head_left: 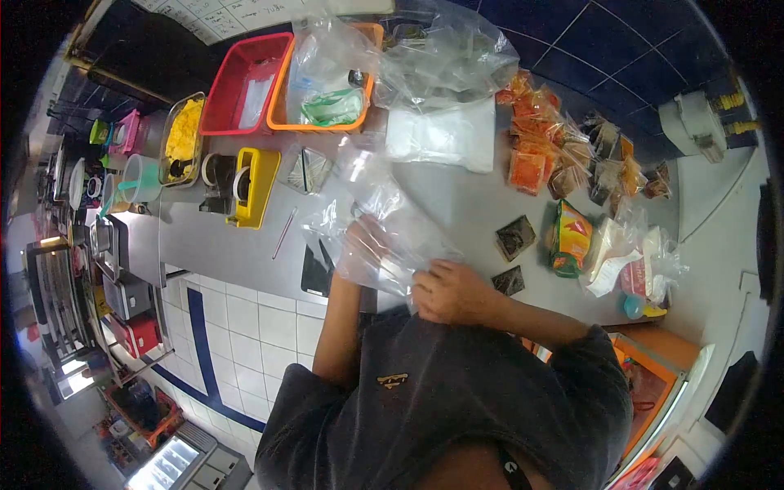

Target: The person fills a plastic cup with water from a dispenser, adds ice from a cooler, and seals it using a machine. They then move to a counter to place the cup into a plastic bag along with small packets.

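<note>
A large clear plastic bag [392, 216] stretches over the counter in front of me. My right hand [453, 290] is closed on its near right edge, fingers bent and pressed together on the film. My left hand [365, 245] shows through the plastic at the bag's left side, its fingers blurred by folds and glare. Beneath the bag's left part, close to my left forearm, lies a dark flat tablet-like object [317, 268]. Two small dark packets [515, 238] rest to the right of my right hand. A stack of white plastic sheets or bags [441, 137] sits beyond the bag.
Red [237, 61] and orange [276, 114] trays stand at the back. A yellow tape dispenser [260, 192], a pen [285, 233] and a container of yellow food [184, 135] are on the left. Packets of orange-red food [531, 167] and a yellow-green pouch [571, 237] occupy the right.
</note>
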Demonstrator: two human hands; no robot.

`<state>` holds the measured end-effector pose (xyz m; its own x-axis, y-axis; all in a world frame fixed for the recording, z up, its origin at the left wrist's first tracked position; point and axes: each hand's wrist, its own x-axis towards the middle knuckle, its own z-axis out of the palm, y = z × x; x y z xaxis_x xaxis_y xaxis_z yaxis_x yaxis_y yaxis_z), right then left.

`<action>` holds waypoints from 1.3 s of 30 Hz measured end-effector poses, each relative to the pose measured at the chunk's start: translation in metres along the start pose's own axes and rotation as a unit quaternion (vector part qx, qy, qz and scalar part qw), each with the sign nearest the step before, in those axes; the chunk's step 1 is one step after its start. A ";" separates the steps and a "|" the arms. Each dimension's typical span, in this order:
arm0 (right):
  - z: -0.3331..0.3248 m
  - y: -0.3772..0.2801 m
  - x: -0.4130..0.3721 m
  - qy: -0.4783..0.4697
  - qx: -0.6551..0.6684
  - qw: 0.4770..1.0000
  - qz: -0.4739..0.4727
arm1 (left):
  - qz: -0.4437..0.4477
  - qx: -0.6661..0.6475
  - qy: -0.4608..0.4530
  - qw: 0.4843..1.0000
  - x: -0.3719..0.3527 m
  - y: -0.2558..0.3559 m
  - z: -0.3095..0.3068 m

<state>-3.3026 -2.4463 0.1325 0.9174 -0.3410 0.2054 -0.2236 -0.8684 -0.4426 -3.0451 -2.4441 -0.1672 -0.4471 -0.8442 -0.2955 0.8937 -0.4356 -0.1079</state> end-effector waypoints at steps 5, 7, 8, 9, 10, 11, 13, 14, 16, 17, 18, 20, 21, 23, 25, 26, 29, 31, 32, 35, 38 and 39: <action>-0.025 -0.004 -0.006 0.114 0.003 0.963 0.245 | 0.152 0.564 0.162 0.795 -0.045 -0.044 0.190; -0.034 0.010 -0.007 0.186 0.000 0.939 0.289 | 0.063 0.380 0.248 0.889 -0.046 -0.042 0.195; -0.040 0.016 -0.005 0.257 -0.004 0.907 0.333 | 0.063 0.379 0.249 0.889 -0.046 -0.045 0.200; -0.051 0.017 0.001 0.257 -0.004 0.907 0.334 | 0.055 0.386 0.273 0.880 -0.047 -0.050 0.208; -0.068 0.014 0.010 0.128 -0.016 0.925 0.357 | 0.048 0.394 0.297 0.869 -0.047 -0.052 0.213; -0.076 0.012 0.014 0.000 -0.027 0.927 0.375 | 0.048 0.396 0.296 0.868 -0.046 -0.052 0.212; -0.047 0.014 0.000 -0.051 0.026 0.957 0.283 | 0.055 0.320 0.214 0.921 -0.043 -0.052 0.203; -0.031 0.015 -0.007 -0.104 0.077 0.974 0.184 | 0.054 0.321 0.213 0.921 -0.041 -0.052 0.198; -0.010 0.012 -0.005 -0.031 0.039 0.996 0.069 | 0.098 0.245 0.182 0.947 -0.039 -0.053 0.196; -0.003 0.011 -0.002 0.042 0.002 0.998 -0.048 | 0.098 0.245 0.182 0.947 -0.040 -0.055 0.200; -0.001 0.013 0.000 0.042 0.001 0.998 -0.048 | 0.110 0.245 0.179 0.946 -0.041 -0.056 0.205; 0.001 0.019 0.005 0.015 0.027 0.997 -0.067 | 0.122 0.243 0.177 0.946 -0.043 -0.056 0.208; 0.008 0.020 0.006 0.015 0.027 0.997 -0.066 | 0.100 0.262 0.159 0.947 -0.045 -0.051 0.204; 0.021 0.024 0.010 0.034 0.087 0.992 -0.082 | 0.080 0.281 0.139 0.946 -0.045 -0.054 0.213; 0.017 0.029 0.015 0.047 0.133 0.986 -0.086 | 0.088 0.564 0.229 0.788 -0.045 -0.068 0.222; 0.012 0.035 0.020 0.059 0.179 0.978 -0.088 | 0.091 0.565 0.230 0.787 -0.046 -0.070 0.222; 0.014 0.119 0.039 0.155 0.130 0.976 0.083 | 0.095 0.508 0.269 0.813 -0.047 -0.068 0.200; 0.009 0.185 0.057 0.286 -0.050 0.933 0.210 | 0.090 0.489 0.278 0.822 -0.053 -0.070 0.206; 0.004 0.216 0.059 0.240 -0.095 0.931 0.257 | 0.086 0.472 0.287 0.829 -0.056 -0.069 0.208; 0.006 0.255 0.062 0.105 -0.083 0.942 0.307 | 0.134 0.484 0.280 0.818 -0.061 -0.070 0.201; 0.003 0.267 0.069 0.032 -0.030 0.943 0.331 | 0.134 0.473 0.302 0.817 -0.068 -0.066 0.198; 0.003 0.270 0.069 0.012 -0.037 0.945 0.325 | 0.135 0.470 0.303 0.818 -0.068 -0.066 0.198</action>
<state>-3.2982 -2.7030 0.0249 0.5707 -0.8183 -0.0683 -0.7604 -0.4952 -0.4201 -3.0812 -2.4193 0.0477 0.1171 -0.7632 -0.6354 0.4047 -0.5476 0.7323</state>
